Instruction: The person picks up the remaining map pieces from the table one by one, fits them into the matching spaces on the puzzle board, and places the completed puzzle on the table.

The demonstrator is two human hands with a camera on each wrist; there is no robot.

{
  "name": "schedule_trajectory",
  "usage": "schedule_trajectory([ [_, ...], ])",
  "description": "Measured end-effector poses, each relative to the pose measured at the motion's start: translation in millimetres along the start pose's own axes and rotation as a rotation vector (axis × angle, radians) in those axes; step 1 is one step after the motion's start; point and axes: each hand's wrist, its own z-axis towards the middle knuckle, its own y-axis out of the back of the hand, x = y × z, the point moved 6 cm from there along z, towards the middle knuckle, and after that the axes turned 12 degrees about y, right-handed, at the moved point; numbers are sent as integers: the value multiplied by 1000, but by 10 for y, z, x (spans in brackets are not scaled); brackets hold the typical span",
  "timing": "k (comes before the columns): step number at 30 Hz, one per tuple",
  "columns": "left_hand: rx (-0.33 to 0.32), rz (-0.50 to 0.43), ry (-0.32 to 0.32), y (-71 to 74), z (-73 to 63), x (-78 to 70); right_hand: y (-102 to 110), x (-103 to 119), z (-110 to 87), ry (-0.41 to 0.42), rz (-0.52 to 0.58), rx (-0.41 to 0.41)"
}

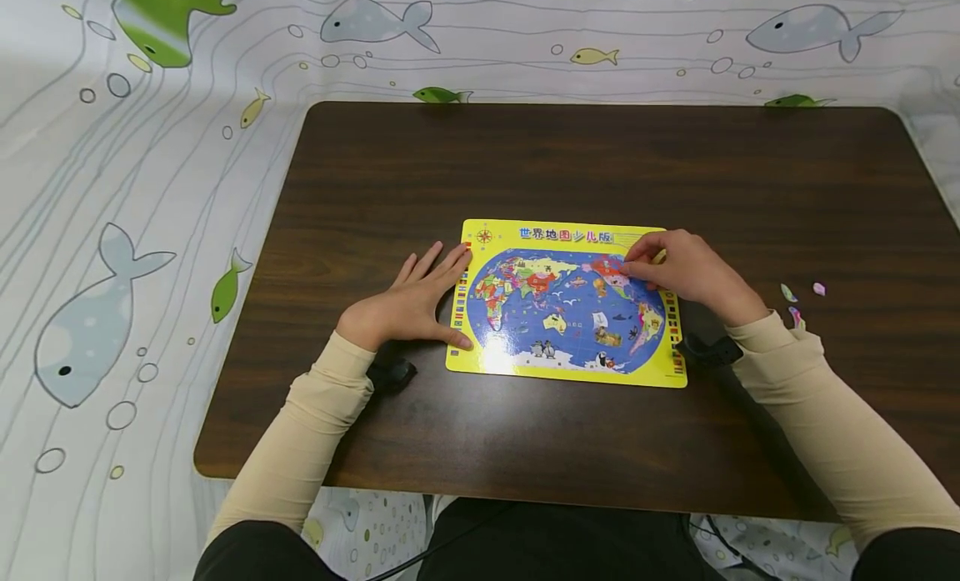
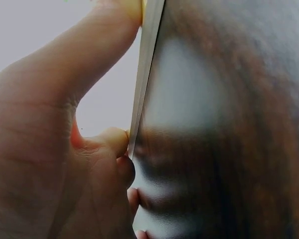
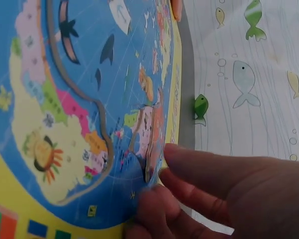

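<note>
A yellow-bordered world map puzzle board [image 1: 566, 377] lies flat on the dark table. My left hand [image 1: 408, 306] rests along its left edge, fingers spread, thumb at the lower corner. The left wrist view shows the thumb [image 2: 89, 55] against the board's thin edge. My right hand [image 1: 686, 268] is over the upper right of the map. Its thumb and curled fingers pinch a red puzzle piece [image 1: 611, 267] at North America. Up close, this reddish piece [image 3: 157, 129] looks slightly raised beside the fingertips; part of it is hidden. The South America piece [image 1: 647, 327] sits in the board.
Several small coloured pieces [image 1: 819, 289] lie on the table [image 1: 525, 448] beside the right forearm. Dark wrist cameras [image 1: 708, 350] sit under both wrists. A white cloth with fish prints [image 1: 105, 314] surrounds the table at the left and back.
</note>
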Motion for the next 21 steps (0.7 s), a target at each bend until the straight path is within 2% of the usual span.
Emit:
schedule_trajectory([
  [5,2,-2,0,0,0,-8,-12,104,-89,104,-92,11],
  [12,4,-1,9,4,-8,4,-71,168,-234,251,-188,130],
  [15,-8,-5,-5,23,2,-9,-83,138,-265,260,-182,176],
  [21,1,-9,-15,20,-13,-5,-135,103,-339,212,-158,241],
])
